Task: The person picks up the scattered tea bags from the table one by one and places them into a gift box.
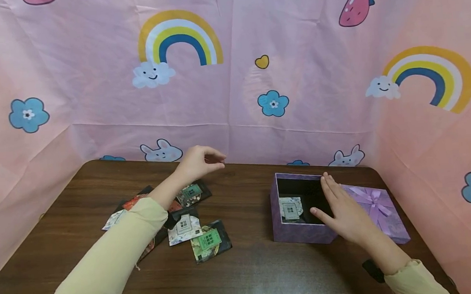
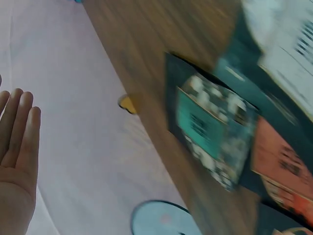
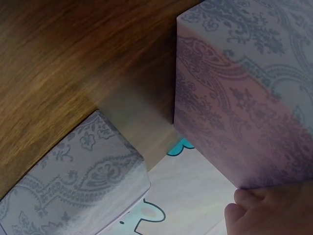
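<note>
My left hand [image 1: 198, 162] is raised over the back of the table, fingers fairly straight and nothing seen in it; the left wrist view has the fingers [image 2: 22, 132] at its left edge. Below it lie several flat dark sachets with printed labels: one with a dark green label [image 1: 190, 193], one white [image 1: 184, 228], one light green [image 1: 210, 241]. My right hand [image 1: 342, 212] rests on the right rim of a purple patterned box [image 1: 303, 234], its fingers extended. Inside the box, a white-labelled sachet [image 1: 291, 209] lies towards the left.
Right of the box is its purple lid [image 1: 392, 220] with a ribbon bow, partly behind my right hand. More sachets, one with a red label [image 1: 134, 201], are partly covered by my left forearm. A printed pink cloth [image 1: 231, 92] hangs behind the brown table [image 1: 252, 273].
</note>
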Action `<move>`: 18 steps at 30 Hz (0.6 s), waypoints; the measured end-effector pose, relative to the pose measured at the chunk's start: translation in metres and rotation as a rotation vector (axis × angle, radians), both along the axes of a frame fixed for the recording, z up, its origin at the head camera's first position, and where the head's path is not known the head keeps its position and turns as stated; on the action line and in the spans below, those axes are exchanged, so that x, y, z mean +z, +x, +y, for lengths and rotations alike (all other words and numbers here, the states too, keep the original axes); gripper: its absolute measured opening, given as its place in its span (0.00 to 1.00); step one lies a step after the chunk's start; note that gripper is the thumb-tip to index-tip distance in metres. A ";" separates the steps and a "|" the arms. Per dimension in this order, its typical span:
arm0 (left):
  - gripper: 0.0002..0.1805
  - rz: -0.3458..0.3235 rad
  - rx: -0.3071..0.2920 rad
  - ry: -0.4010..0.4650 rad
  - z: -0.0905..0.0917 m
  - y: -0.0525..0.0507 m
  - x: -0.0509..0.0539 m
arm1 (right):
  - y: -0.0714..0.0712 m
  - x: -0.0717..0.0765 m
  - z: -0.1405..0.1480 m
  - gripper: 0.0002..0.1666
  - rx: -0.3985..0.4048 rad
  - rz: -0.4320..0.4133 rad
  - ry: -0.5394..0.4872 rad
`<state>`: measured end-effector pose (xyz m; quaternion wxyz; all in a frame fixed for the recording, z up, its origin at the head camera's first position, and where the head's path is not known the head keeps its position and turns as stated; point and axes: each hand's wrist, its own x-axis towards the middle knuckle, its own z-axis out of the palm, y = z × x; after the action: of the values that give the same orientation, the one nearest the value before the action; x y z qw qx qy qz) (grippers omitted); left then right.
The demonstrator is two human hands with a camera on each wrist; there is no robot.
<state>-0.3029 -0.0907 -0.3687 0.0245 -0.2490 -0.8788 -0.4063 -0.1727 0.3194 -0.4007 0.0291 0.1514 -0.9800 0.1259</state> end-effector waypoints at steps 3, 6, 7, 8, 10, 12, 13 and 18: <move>0.14 -0.025 0.031 0.013 -0.015 0.001 -0.006 | 0.000 0.000 0.000 0.57 -0.001 0.000 0.001; 0.15 -0.051 0.063 0.019 -0.028 0.002 -0.013 | 0.000 0.001 0.000 0.57 -0.002 0.004 0.003; 0.15 -0.055 0.072 0.016 -0.032 0.003 -0.015 | 0.000 0.001 0.000 0.57 -0.003 0.004 0.002; 0.16 -0.062 0.082 0.016 -0.036 0.004 -0.018 | 0.000 0.001 0.000 0.57 -0.004 0.003 0.000; 0.16 -0.070 0.103 0.013 -0.044 0.006 -0.023 | 0.000 0.001 0.000 0.57 -0.004 0.003 -0.003; 0.16 -0.073 0.120 0.011 -0.052 0.008 -0.027 | 0.000 0.001 0.000 0.57 -0.005 0.002 -0.006; 0.16 -0.075 0.128 0.010 -0.056 0.009 -0.030 | 0.001 0.001 0.000 0.57 -0.005 0.002 -0.007; 0.17 -0.098 0.171 0.007 -0.072 0.012 -0.044 | 0.001 0.001 0.000 0.57 -0.007 -0.003 -0.007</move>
<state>-0.2910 -0.1631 -0.4124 0.0169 -0.1527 -0.8956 -0.4176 -0.1718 0.3192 -0.4002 0.0286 0.1477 -0.9801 0.1293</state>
